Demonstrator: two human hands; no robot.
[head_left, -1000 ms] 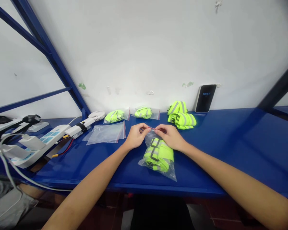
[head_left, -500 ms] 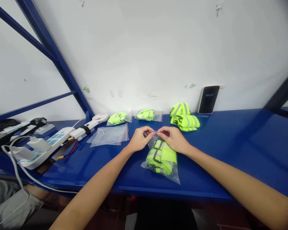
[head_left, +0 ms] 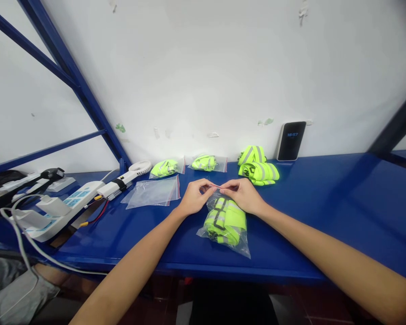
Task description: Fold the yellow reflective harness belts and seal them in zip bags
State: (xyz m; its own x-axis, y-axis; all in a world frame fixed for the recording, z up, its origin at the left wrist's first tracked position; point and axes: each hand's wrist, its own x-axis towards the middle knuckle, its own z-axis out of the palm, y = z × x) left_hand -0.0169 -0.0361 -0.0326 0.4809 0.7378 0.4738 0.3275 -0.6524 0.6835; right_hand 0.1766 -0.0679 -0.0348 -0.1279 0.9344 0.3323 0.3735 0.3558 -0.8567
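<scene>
A clear zip bag (head_left: 244, 249) lies on the blue table in front of me, with a folded neon-yellow reflective strap bundle (head_left: 230, 219) inside. Its red-lined zip edge points away from me. My left hand (head_left: 196, 195) pinches that edge from the left, thumb and fingers closed. From the right, my right hand (head_left: 243, 194) pinches the same edge close beside it. Behind my right hand sit loose reflective straps (head_left: 260, 171), rolled up and unbagged. Flat zip bags (head_left: 154, 192) lie left of my left hand.
Two filled bags, a left one (head_left: 165, 168) and a right one (head_left: 205, 163), lie along the wall. A phone-like device (head_left: 292, 141) leans there. At left are a handheld fan (head_left: 140, 168), a power strip (head_left: 77, 201) and cables. A person's leg (head_left: 23, 289) shows lower left.
The view has shifted slightly, moving everything a little to the left. Both hands keep their pinch on the zip edge, with the fingertips slightly shifted.
</scene>
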